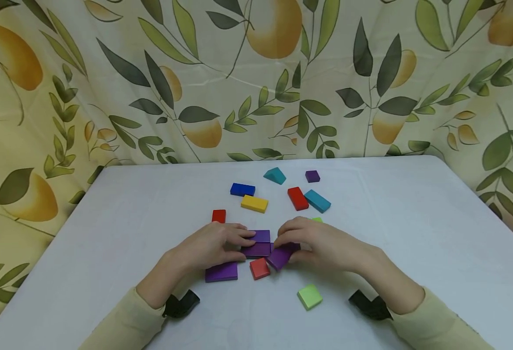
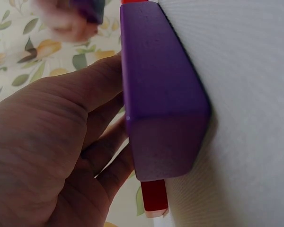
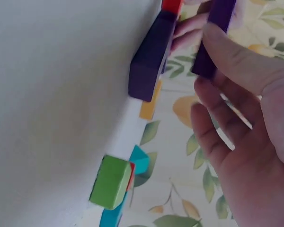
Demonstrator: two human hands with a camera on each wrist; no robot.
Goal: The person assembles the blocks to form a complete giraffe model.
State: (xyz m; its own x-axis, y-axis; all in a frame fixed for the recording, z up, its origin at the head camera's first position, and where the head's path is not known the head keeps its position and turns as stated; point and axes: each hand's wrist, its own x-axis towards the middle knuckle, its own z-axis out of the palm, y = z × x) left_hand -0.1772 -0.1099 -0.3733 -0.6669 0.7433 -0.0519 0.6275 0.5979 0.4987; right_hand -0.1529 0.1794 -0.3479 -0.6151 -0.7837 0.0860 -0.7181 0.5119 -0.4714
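Note:
Two purple blocks (image 1: pixel 260 236) lie side by side in the middle of the table. My left hand (image 1: pixel 214 243) rests its fingertips on their left end, thumb at the near corner. From the other side my right hand (image 1: pixel 319 243) pinches a third purple block (image 1: pixel 280 257), slanted against the right end of the pair. In the right wrist view, this held block (image 3: pixel 217 38) sits between thumb and fingers, raised off the cloth. Another purple block (image 1: pixel 221 272) lies below the left hand and looms large in the left wrist view. A small red block (image 1: pixel 259 268) lies just in front.
Behind the hands lie blue (image 1: pixel 242 189), yellow (image 1: pixel 254 203), red (image 1: pixel 298 198) and teal (image 1: pixel 318 201) blocks, a teal wedge (image 1: pixel 275 175) and a small purple block (image 1: pixel 312 176). A red block (image 1: pixel 219 216) stands beyond the left hand, a green block (image 1: pixel 310 297) near the front.

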